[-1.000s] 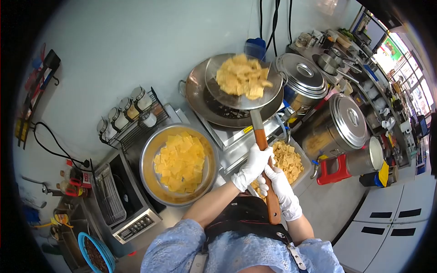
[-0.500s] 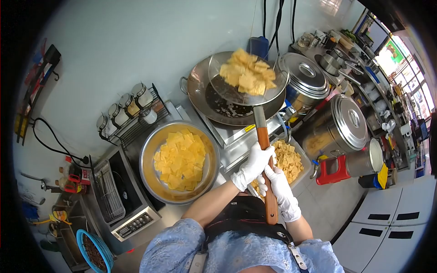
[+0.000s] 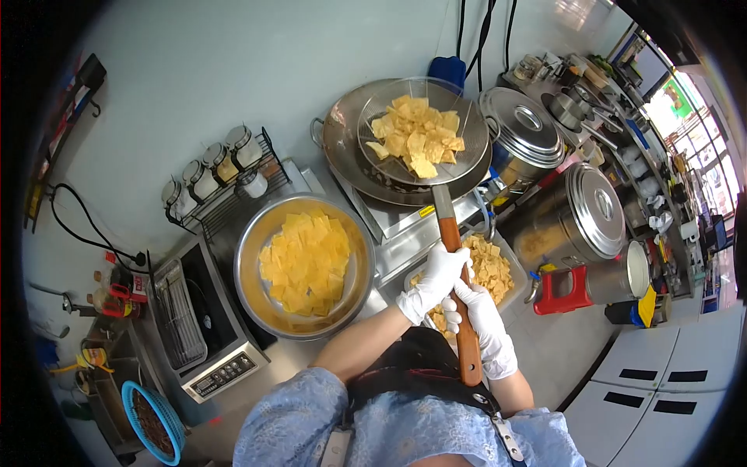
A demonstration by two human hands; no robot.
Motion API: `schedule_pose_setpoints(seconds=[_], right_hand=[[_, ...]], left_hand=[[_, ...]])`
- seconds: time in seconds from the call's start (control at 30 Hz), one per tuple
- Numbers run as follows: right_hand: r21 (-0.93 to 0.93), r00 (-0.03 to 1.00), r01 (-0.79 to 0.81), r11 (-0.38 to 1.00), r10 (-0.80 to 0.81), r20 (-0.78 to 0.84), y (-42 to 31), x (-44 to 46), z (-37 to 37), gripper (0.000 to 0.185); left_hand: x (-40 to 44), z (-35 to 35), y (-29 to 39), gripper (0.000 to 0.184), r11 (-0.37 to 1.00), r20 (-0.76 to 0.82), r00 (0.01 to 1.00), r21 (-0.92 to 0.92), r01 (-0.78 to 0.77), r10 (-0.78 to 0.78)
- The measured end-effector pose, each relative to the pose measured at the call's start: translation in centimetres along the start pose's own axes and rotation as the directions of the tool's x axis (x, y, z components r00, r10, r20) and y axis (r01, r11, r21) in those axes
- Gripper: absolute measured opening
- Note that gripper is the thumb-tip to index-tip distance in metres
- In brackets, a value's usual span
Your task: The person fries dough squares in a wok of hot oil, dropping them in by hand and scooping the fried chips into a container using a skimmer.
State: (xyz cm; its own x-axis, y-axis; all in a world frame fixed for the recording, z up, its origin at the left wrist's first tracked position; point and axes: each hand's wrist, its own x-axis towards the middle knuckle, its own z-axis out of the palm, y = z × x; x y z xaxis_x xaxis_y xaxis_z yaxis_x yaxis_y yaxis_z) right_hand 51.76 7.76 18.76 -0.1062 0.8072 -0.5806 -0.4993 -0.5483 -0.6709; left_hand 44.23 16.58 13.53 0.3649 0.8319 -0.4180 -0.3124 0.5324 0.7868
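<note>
White gloves cover both hands, and both are closed around the wooden handle of a long wire-mesh skimmer. My left hand grips it higher up, near the metal shank. Just below, my right hand wraps the handle's lower part. The mesh is held over a large wok containing dark oil. On the mesh lies a heap of golden fried chips. To the left, a steel bowl holds flat yellow pieces. Beside my hands is a plastic tub of fried pieces.
Two lidded steel pots stand to the right, near a red stool. At left are an induction cooker, a jar rack and a blue basket. White cabinets stand at lower right.
The chips, blurred and bunched high on the mesh before, now lie spread lower and sharper. The skimmer has shifted slightly; both hands keep their grip.
</note>
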Motion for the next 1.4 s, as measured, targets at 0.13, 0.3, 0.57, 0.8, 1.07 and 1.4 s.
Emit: schedule_pose_setpoints(seconds=[0.13, 0.3, 0.57, 0.8, 1.07, 1.4], right_hand=[[-0.056, 0.998, 0.062, 0.996, -0.062, 0.007, -0.9, -0.3, 0.9, 0.023], [-0.161, 0.992, 0.114, 0.980, -0.122, -0.038, -2.6, -1.2, 1.8, 0.023], [-0.148, 0.968, 0.252, 0.956, -0.246, 0.052, -6.2, -2.6, 3.1, 0.023], [-0.043, 0.999, 0.047, 0.998, -0.046, 0.012, -3.4, -1.6, 1.1, 0.025], [-0.042, 0.991, 0.131, 0.990, -0.130, 0.033, -3.6, -2.8, 1.9, 0.021], [0.082, 1.000, -0.003, 0.997, 0.002, 0.013, -1.6, -1.6, 1.0, 0.022]], left_hand=[[-0.1, 0.7, 1.3, 0.011, 0.997, 0.025, 0.999, -0.060, -0.046, 0.048], [-0.9, 2.0, 3.9, 0.011, 0.993, 0.076, 0.991, -0.044, -0.107, 0.110], [-1.4, 4.9, 8.5, 0.014, 0.962, 0.108, 0.958, -0.087, -0.257, 0.266], [-0.7, 2.4, 3.3, 0.014, 0.991, -0.056, 0.991, 0.069, -0.119, 0.123], [-1.6, 3.3, 4.7, 0.018, 0.984, 0.048, 0.984, 0.036, -0.173, 0.171], [-0.8, 1.3, 2.0, 0.016, 0.999, -0.007, 1.000, 0.054, 0.003, -0.003]])
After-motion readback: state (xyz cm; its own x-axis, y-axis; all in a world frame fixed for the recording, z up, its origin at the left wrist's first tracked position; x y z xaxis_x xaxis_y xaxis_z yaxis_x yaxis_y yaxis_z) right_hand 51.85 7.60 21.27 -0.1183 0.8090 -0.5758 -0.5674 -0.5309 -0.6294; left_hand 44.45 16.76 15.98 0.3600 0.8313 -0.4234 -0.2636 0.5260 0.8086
